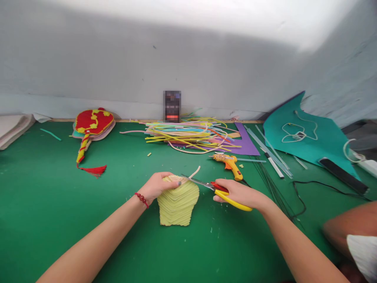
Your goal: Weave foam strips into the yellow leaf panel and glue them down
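Note:
My left hand [160,185] grips the top of a pale yellow ribbed craft piece [178,204], made of rows of fuzzy stems in a V pattern. The thumb lies across its front and the other fingers are hidden behind. A light pinkish pipe cleaner [194,171] sticks out from the piece's upper right edge. My right hand [232,192] is wrapped round the yellow and red handles of a pair of scissors [231,199]. Their blades lie at the base of that pipe cleaner, close to the craft piece. Whether the blades touch it, I cannot tell.
Behind my hands lies a pile of coloured pipe cleaners [188,135], with a phone [172,106] upright behind it. A yellow glue gun [231,164] rests right of centre. A red fan [93,122] with a tassel lies left. Teal sheet [288,133] stands right. Another person's limb [350,224] shows lower right.

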Motion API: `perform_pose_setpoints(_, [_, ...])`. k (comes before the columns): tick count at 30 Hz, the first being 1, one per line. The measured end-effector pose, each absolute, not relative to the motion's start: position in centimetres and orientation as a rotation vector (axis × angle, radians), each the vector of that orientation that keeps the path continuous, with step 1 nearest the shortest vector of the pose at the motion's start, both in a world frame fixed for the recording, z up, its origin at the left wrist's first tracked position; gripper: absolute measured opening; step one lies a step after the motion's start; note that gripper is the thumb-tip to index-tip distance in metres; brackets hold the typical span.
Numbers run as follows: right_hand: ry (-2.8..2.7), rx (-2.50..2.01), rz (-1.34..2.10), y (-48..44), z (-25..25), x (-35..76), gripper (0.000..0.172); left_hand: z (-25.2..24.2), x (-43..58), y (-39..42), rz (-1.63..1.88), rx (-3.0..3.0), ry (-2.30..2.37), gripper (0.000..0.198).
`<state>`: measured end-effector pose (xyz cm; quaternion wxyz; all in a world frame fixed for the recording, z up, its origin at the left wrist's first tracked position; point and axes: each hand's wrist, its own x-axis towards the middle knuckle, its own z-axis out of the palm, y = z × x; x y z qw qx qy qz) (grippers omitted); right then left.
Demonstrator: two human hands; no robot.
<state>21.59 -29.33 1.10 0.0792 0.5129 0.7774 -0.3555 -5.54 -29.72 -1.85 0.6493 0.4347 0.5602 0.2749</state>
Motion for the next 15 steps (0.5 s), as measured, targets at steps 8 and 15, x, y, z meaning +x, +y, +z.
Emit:
perform_pose_setpoints(8, [2.339, 1.524, -1.060, -29.19, 1.07, 21.51, 0.044, -1.92, -5.44, -29.74, 0.612, 1.005, 1.274, 0.031])
perform_pose_setpoints(15, [2.321, 1.501, -1.134, -28.86, 1.11, 21.38, 0.044, -1.91, -5.31, -29.91, 0.611, 1.004, 1.268, 0.030])
